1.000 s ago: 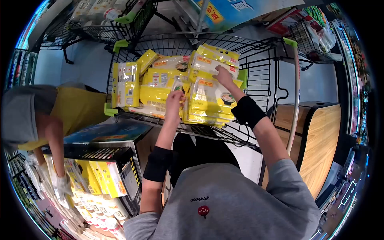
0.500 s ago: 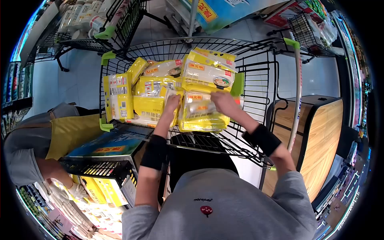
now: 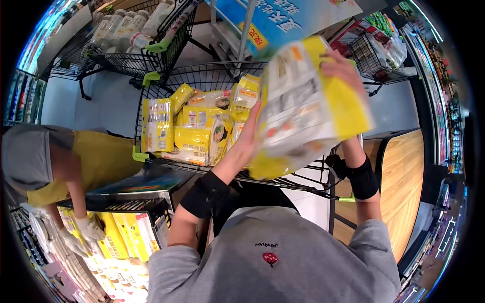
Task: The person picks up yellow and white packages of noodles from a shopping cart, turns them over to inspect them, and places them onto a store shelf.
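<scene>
Between my two hands is a large yellow and white noodle packet (image 3: pixel 298 101), raised above the shopping cart and tilted, its edges smeared by motion. My left hand (image 3: pixel 246 140) grips its left edge, with part of the fingers hidden behind it. At its upper right edge, my right hand (image 3: pixel 344 72) is closed on the plastic. Below lie several more yellow noodle packets (image 3: pixel 193 139), piled in the black wire cart (image 3: pixel 202 70) with green corner pieces. The raised packet covers the cart's right part.
A co-worker in a grey cap (image 3: pixel 25 156) and gloves reaches into a display of yellow packets (image 3: pixel 113 235) at lower left. Another cart (image 3: pixel 118 63) with white containers stands at upper left. A wooden counter (image 3: pixel 404 192) is at right, a blue sign (image 3: pixel 283 25) ahead.
Both hands have lifted a noodle packet from the cart's right part, up and towards me. The view has shifted slightly. The co-worker leans further into view at left.
</scene>
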Motion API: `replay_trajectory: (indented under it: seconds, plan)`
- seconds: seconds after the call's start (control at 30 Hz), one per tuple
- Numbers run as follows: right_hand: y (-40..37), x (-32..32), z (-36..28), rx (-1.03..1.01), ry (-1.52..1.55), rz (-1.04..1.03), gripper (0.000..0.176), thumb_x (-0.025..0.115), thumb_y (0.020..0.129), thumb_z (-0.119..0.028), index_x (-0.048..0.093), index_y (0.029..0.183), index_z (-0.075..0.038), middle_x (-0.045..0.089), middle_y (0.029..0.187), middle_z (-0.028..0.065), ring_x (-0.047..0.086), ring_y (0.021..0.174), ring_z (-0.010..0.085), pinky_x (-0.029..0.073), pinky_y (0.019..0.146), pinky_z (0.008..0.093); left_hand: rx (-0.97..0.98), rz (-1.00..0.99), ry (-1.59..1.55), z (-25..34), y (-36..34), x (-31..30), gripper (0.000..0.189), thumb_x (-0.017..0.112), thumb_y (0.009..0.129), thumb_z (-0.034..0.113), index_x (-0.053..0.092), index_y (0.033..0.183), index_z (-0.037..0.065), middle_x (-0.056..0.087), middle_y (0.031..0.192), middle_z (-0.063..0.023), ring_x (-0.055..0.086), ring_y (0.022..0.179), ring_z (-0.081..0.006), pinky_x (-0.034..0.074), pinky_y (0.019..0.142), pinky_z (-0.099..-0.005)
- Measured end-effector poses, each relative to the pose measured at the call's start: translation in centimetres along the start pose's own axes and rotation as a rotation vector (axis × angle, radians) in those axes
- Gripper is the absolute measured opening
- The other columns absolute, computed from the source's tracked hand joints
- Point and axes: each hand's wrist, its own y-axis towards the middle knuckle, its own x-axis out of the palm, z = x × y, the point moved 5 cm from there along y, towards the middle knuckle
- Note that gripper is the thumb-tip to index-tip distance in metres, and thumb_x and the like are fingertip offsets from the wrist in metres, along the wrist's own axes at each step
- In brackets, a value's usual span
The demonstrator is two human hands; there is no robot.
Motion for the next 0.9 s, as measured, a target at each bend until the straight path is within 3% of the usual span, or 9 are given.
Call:
replay_trajectory:
  seconds: [0.03,0.13,0.2,0.27,0.37,0.47,0.63,0.77,0.9]
  plan:
    - [-0.5,-0.3,1.0,0.185,0.041,-0.016,0.024,0.057,0.079,-0.013,0.052,0.101,-0.003,0.051,0.115,0.0142,0.048,0.111,0.0278,0.046,0.083,0.0420,0.012,-0.077,-0.159,0.3,1.8,-0.6,0.050,0.046,0.089,0.036,0.036,0.128,0.006,0.049,0.120,-0.0079,0.047,0.111,-0.0187,0.036,0.097,-0.0354]
    - [-2.3,1.4,3.4,0.721,1.046,0.304,0.027,0.057,0.082,-0.017,0.050,0.105,-0.008,0.046,0.119,0.0152,0.046,0.112,0.0257,0.051,0.078,0.0355,0.184,-0.137,-0.227,2.3,0.8,0.4,0.048,0.052,0.087,0.025,0.035,0.127,0.005,0.043,0.127,-0.0093,0.045,0.114,-0.0210,0.035,0.098,-0.0368]
    - [-3.0,2.5,4.9,0.849,1.263,0.270,0.027,0.057,0.082,-0.019,0.049,0.106,-0.010,0.044,0.119,0.0146,0.049,0.108,0.0234,0.054,0.074,0.0314,0.286,-0.106,-0.107,3.4,-1.3,1.3,0.048,0.056,0.085,0.023,0.037,0.125,0.006,0.046,0.124,-0.0092,0.046,0.113,-0.0201,0.036,0.097,-0.0362]
    - [-4.0,3.6,5.6,0.910,1.390,0.233,0.027,0.057,0.082,-0.020,0.049,0.106,-0.010,0.043,0.120,0.0143,0.048,0.108,0.0235,0.054,0.074,0.0314,0.362,-0.098,-0.066,4.0,-3.3,1.6,0.055,0.050,0.087,0.037,0.032,0.129,0.006,0.040,0.130,-0.0094,0.040,0.119,-0.0219,0.032,0.100,-0.0388]
    - [-5.2,5.6,5.9,0.954,1.533,0.145,0.027,0.057,0.082,-0.020,0.049,0.106,-0.010,0.041,0.121,0.0138,0.048,0.108,0.0236,0.054,0.074,0.0315,0.416,-0.077,-0.021,4.5,-6.3,1.3,0.071,0.039,0.083,0.057,0.025,0.133,0.009,0.034,0.134,-0.0088,0.034,0.123,-0.0237,0.028,0.102,-0.0401]
    - [-5.1,7.3,5.6,0.970,1.646,0.034,0.027,0.057,0.082,-0.021,0.049,0.105,-0.010,0.040,0.122,0.0134,0.048,0.108,0.0237,0.054,0.074,0.0316,0.451,-0.071,-0.110,4.1,-8.2,0.5,0.074,0.034,0.082,0.062,0.023,0.135,0.012,0.031,0.136,-0.0067,0.032,0.124,-0.0231,0.027,0.102,-0.0405]
    - [-2.6,11.1,2.5,0.791,1.874,-0.275,0.020,0.054,0.084,-0.018,0.047,0.101,-0.012,0.040,0.123,0.0125,0.049,0.107,0.0246,0.055,0.074,0.0305,0.548,-0.050,-0.130,4.1,-11.9,-0.9,0.074,0.027,0.082,0.063,0.021,0.136,0.013,0.029,0.138,-0.0052,0.030,0.125,-0.0222,0.027,0.101,-0.0403]
    - [-0.4,12.9,-1.8,0.751,1.945,-0.319,0.022,0.057,0.083,-0.023,0.049,0.099,-0.011,0.044,0.112,0.0118,0.052,0.101,0.0232,0.054,0.072,0.0287,0.676,-0.008,-0.026,4.6,-15.5,-0.7,0.072,0.025,0.083,0.062,0.021,0.136,0.013,0.028,0.138,-0.0050,0.031,0.124,-0.0215,0.027,0.101,-0.0395]
    - [1.1,13.5,-6.3,0.694,1.902,-0.381,0.016,0.053,0.085,-0.023,0.049,0.092,-0.010,0.046,0.108,0.0111,0.051,0.102,0.0215,0.052,0.073,0.0271,0.724,0.014,-0.085,4.8,-18.1,-2.2,0.067,0.037,0.085,0.054,0.027,0.133,0.009,0.035,0.134,-0.0070,0.034,0.122,-0.0220,0.028,0.101,-0.0382]
